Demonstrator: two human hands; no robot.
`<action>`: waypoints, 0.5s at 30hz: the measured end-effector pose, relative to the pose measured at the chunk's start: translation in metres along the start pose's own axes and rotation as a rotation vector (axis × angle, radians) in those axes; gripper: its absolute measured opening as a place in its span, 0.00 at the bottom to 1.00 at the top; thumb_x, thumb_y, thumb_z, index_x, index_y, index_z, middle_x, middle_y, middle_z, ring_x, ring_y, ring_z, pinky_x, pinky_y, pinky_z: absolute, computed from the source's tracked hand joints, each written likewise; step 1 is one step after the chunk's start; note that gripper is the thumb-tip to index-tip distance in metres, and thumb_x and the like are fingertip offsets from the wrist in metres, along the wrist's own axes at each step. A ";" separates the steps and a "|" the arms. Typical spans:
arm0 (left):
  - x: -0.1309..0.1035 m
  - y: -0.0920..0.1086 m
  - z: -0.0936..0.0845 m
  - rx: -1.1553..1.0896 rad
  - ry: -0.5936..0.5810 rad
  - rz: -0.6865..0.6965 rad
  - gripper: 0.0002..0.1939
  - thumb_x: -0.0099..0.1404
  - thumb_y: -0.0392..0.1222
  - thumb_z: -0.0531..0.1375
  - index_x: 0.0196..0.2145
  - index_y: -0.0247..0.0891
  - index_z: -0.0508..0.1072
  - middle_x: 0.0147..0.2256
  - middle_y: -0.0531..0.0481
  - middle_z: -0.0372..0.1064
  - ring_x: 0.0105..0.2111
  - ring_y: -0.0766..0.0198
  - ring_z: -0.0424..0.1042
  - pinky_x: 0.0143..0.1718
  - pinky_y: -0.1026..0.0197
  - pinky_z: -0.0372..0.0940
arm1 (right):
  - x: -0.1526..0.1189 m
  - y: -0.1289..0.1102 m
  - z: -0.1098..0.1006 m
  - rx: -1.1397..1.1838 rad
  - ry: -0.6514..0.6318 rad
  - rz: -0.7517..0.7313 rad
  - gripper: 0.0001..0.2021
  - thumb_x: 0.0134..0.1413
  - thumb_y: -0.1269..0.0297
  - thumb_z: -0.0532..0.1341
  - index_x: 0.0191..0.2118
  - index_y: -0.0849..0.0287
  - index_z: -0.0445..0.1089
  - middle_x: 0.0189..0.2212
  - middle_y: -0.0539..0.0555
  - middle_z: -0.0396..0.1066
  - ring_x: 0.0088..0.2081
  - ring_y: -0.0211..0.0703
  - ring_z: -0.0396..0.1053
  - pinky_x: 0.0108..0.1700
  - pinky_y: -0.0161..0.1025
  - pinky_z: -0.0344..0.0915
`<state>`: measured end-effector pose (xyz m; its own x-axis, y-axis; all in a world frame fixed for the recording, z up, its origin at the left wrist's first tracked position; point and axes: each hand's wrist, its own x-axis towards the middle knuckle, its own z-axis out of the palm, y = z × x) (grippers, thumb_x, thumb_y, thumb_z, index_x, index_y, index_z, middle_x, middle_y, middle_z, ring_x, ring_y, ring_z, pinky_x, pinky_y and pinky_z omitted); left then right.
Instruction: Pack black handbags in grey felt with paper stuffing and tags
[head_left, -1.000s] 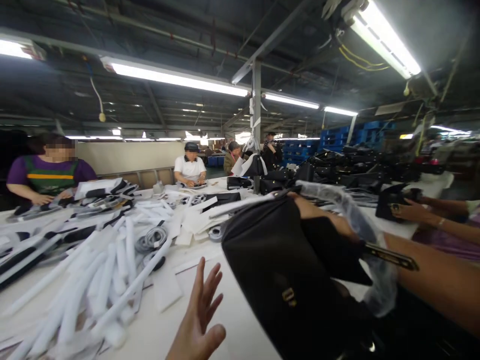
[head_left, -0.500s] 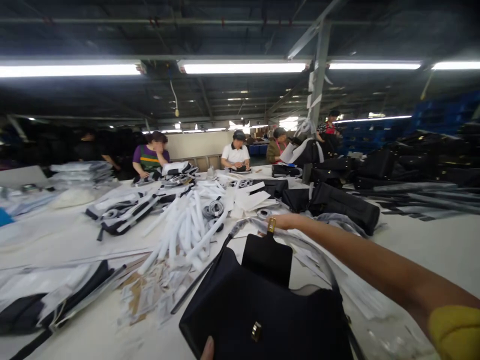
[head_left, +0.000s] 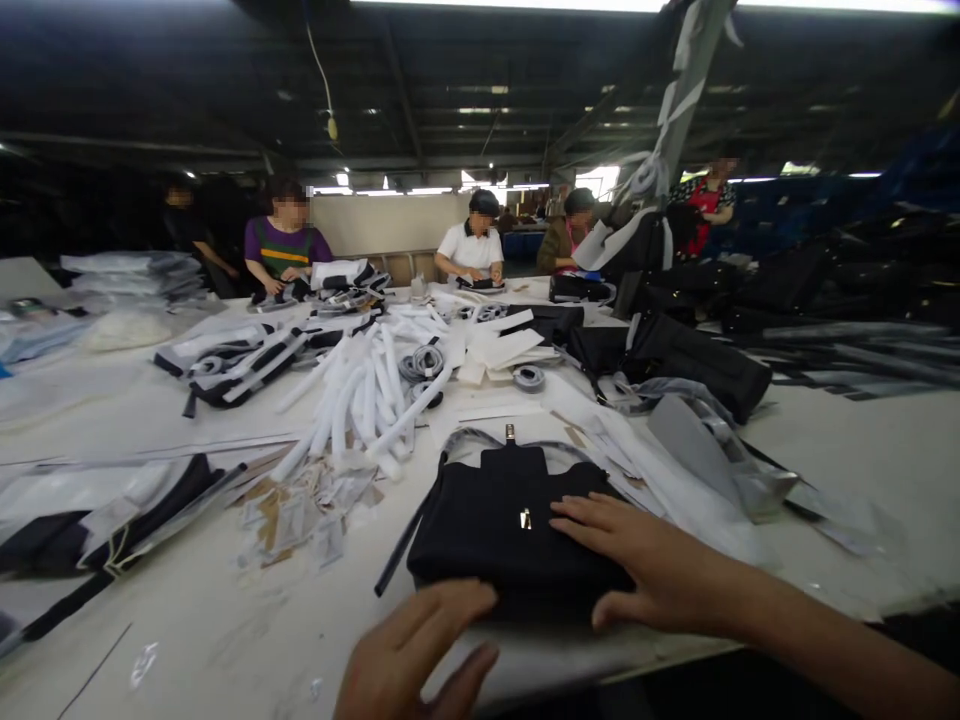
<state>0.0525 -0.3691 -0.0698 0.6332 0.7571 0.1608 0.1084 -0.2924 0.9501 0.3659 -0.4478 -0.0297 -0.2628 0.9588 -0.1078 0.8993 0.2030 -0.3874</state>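
A black handbag [head_left: 480, 535] lies on the white table in front of me, its flap folded back toward the far side. A gold clasp [head_left: 526, 519] shines on the bag's front, and a smaller gold fitting [head_left: 510, 432] tips the flap. My right hand [head_left: 645, 560] rests on the right part of the bag with its fingers spread. My left hand [head_left: 424, 650] is at the bag's near left edge, fingers stretched out and thumb apart; whether it touches the bag I cannot tell.
White tubes [head_left: 367, 390] and small clear packets [head_left: 307, 510] lie beyond the bag to the left. Wrapped black bags [head_left: 97, 540] are at the left, more black bags [head_left: 675, 360] at the right. Several people sit or stand across the table; a post [head_left: 694, 90] rises behind.
My right hand has come back from the strap area at the far side onto the bag's front. The bag now lies flatter and further from me. My left hand shows more. The view has tilted down.
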 end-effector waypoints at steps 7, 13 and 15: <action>0.092 -0.008 -0.015 0.997 -0.573 0.363 0.51 0.49 0.54 0.75 0.66 0.45 0.59 0.65 0.37 0.57 0.64 0.40 0.59 0.61 0.33 0.57 | 0.001 0.013 0.046 -0.120 0.103 0.036 0.45 0.45 0.58 0.74 0.68 0.58 0.58 0.66 0.63 0.57 0.66 0.63 0.56 0.66 0.60 0.57; 0.040 -0.022 -0.006 1.082 -0.691 0.341 0.37 0.61 0.35 0.67 0.65 0.48 0.61 0.62 0.44 0.63 0.59 0.50 0.68 0.56 0.47 0.68 | -0.022 -0.007 0.066 -0.222 0.085 -0.081 0.35 0.49 0.75 0.67 0.64 0.58 0.64 0.62 0.60 0.64 0.62 0.59 0.64 0.62 0.54 0.65; 0.024 -0.018 -0.003 1.132 -0.683 0.325 0.44 0.57 0.38 0.70 0.67 0.47 0.58 0.62 0.41 0.62 0.58 0.45 0.68 0.54 0.44 0.70 | -0.027 -0.016 0.067 -0.216 0.105 -0.106 0.38 0.49 0.65 0.71 0.66 0.57 0.61 0.63 0.61 0.63 0.61 0.61 0.65 0.61 0.56 0.66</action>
<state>0.0636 -0.3443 -0.0827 0.9645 0.2217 -0.1437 0.2375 -0.9658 0.1038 0.3349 -0.4904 -0.0821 -0.3322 0.9430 0.0226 0.9253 0.3304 -0.1860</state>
